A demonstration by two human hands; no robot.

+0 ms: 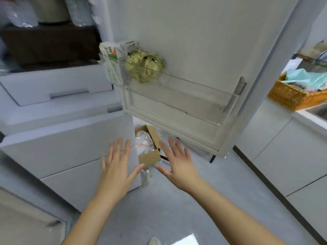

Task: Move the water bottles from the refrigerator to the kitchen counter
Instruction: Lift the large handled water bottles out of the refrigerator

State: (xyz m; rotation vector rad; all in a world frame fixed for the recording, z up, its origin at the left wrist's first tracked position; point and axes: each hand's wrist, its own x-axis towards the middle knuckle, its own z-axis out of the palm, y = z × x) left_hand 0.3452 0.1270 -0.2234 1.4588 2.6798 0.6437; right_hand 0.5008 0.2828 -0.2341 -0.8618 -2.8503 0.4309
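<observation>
Both hands, the left hand [115,167] and the right hand [178,162], are held out before the open white refrigerator door [194,41], fingers spread wide and nothing held; no water bottles are clearly made out, though blurred clear shapes [78,12] stand on the upper shelf; a reach inside is judged next, then carriage to the white table [300,113].

The refrigerator door [203,41] filling the upper centre of the frame is pale grey-white, and its door shelf [177,89] is clear, colourless plastic. In that shelf, the carton [110,57] is white with an orange and green patch, and the bag [145,66] beside it is yellowish green with small dark marks. At the right edge, the basket [290,96] is woven orange-brown, holding a mint-green cloth [304,78]. Low in the centre, the cardboard box [150,152] is plain tan. The floor [168,209] is flat grey, and the drawers [62,142] at left are light grey.
</observation>
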